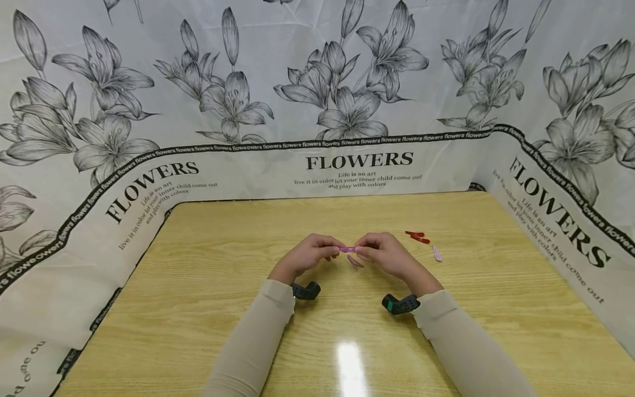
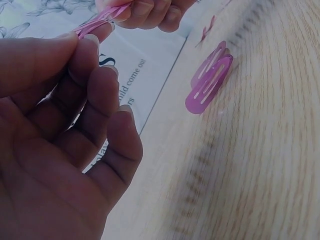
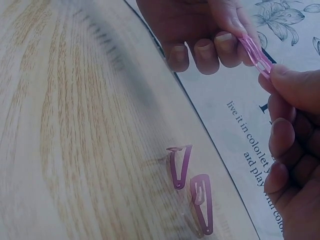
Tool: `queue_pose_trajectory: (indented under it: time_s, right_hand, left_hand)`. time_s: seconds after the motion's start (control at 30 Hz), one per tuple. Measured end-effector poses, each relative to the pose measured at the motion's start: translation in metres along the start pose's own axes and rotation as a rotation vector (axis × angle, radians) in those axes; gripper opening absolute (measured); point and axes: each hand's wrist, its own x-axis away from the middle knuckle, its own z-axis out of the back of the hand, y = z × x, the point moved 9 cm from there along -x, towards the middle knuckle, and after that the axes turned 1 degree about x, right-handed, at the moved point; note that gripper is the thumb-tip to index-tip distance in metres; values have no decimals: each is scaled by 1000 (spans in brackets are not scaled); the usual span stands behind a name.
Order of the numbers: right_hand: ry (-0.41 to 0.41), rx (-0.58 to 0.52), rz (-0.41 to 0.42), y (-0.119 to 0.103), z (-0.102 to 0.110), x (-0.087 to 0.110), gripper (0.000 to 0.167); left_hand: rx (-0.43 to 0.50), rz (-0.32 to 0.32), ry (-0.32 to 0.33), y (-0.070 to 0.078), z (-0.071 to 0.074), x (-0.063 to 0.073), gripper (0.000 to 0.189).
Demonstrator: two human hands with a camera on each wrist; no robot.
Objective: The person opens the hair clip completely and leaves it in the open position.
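Note:
Between the fingertips of both hands is a pink snap hair clip [image 1: 347,249], held up over the table and stretched from one hand to the other. My left hand [image 1: 313,252] pinches one end with thumb and index finger; its other fingers curl loosely below, as the left wrist view shows. At the opposite end, the thumb and index finger of my right hand [image 1: 384,253] grip the clip [image 3: 257,57]. Under the hands, two purple-pink snap clips [image 2: 210,85] lie close together on the wooden table [image 1: 208,309].
To the right of the right hand lie red hair clips [image 1: 418,237], with a pale pink clip [image 1: 437,253] nearer the front. A white flower-printed cloth [image 1: 258,176] walls the table at the back and both sides. Black wrist mounts [image 1: 401,304] sit under the wrists.

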Motion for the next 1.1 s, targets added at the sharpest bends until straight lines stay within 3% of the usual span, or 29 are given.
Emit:
queue_pose_trajectory:
  time_s: [0.43,0.77,1.1]
  right_hand:
    - [-11,0,33,-5,-1,1,16]
    - [34,30,-6,-1,0,1,16]
    - [53,250,41,0,-7,-2,9]
  left_hand:
    - [-13,-3,10,0,0,-1,26]
    - [-114,9,99,-5,8,-4,20]
    - [-270,60,131,-12,12,-2,12]
